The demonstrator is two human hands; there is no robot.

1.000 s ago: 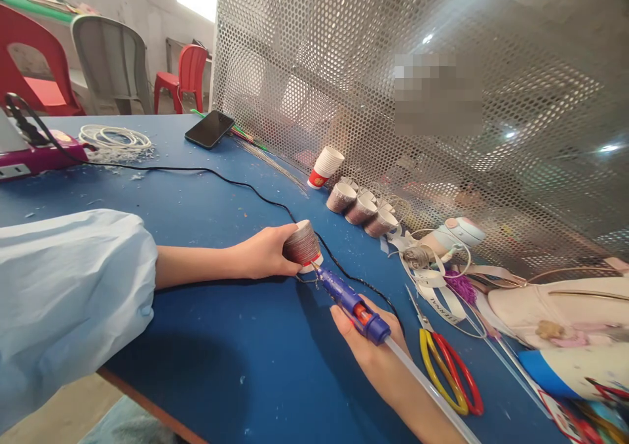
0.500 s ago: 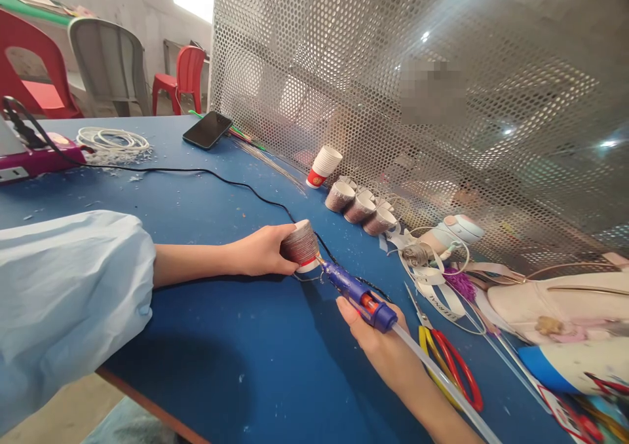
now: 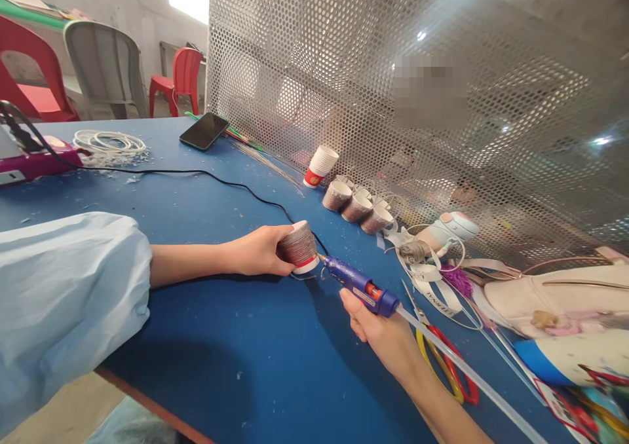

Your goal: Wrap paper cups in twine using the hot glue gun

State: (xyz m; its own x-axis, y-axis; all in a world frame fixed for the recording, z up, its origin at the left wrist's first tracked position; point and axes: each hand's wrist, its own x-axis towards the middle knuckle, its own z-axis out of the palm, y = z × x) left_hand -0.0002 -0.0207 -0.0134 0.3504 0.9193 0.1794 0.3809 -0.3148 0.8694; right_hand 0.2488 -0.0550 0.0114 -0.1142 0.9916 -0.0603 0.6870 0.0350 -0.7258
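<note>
A paper cup (image 3: 299, 246) wrapped in greyish-brown cord is gripped by my left hand (image 3: 263, 250), thumb in front and fingers behind. The cup is tilted, and a red and white band shows bare near its lower end. My right hand (image 3: 381, 329) is closed round a blue glue gun (image 3: 356, 281) with a long clear glue stick (image 3: 466, 372) coming out of its back. The gun's nozzle is at the cup's red band; whether it touches cannot be made out. A loose bit of cord (image 3: 303, 276) hangs below the cup.
Several wrapped cups (image 3: 358, 206) and a stack of paper cups (image 3: 322, 166) stand by the perforated metal screen (image 3: 295, 57). Scissors (image 3: 447, 365), ribbon (image 3: 435, 290) and a pale bag (image 3: 555, 293) lie right. A black cable (image 3: 196, 171), phone (image 3: 205, 131) and purple power strip (image 3: 42, 159) are left.
My right hand has turned the glue gun a little flatter, its back end shifting up and right. My left hand still holds the cup in nearly the same place. The view has shifted slightly.
</note>
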